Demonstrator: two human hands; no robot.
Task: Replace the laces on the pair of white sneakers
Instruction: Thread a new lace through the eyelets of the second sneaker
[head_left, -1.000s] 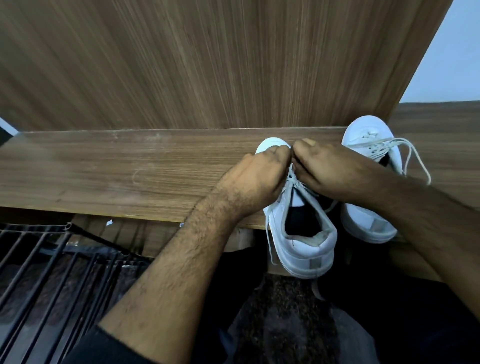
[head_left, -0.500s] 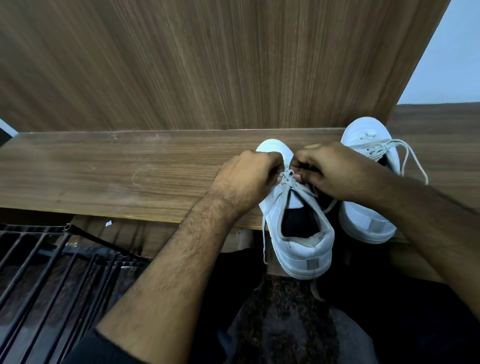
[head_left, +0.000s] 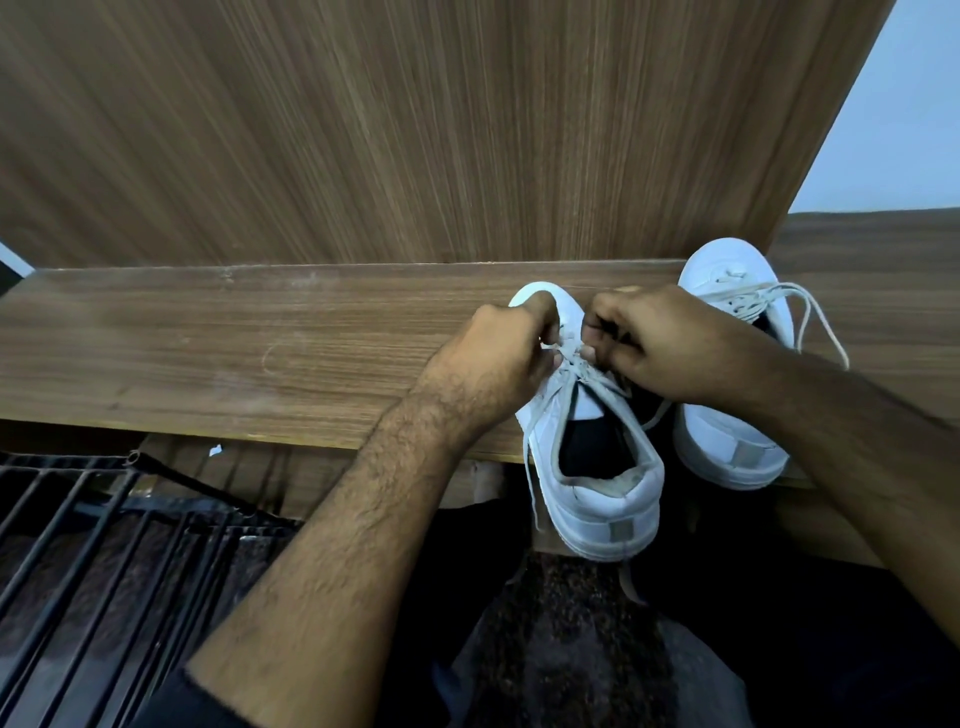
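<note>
Both hands are bunched up right over the near sneaker (head_left: 597, 467), down by the lowest eyelets. Left hand (head_left: 498, 358) has its fingers (head_left: 540, 312) curled tight, pinching the lace (head_left: 569, 353) from the left side. Right hand (head_left: 660, 343) is doing the same from the right, fingers folded in and gripping the lace close to the left hand's fingertips, so neither is open at all. The lace runs back from the pinch in two strands along the shoe's opening, and one loose end hangs down off the front edge of the desk (head_left: 260, 353).

That sneaker sits at the desk's front edge with its heel sticking out past it. The second sneaker (head_left: 727, 441) is just beside it toward the right end of the desk, laced, with loops trailing off to the right. Each heel has a grey tab, but no brand or writing I can read anywhere.
</note>
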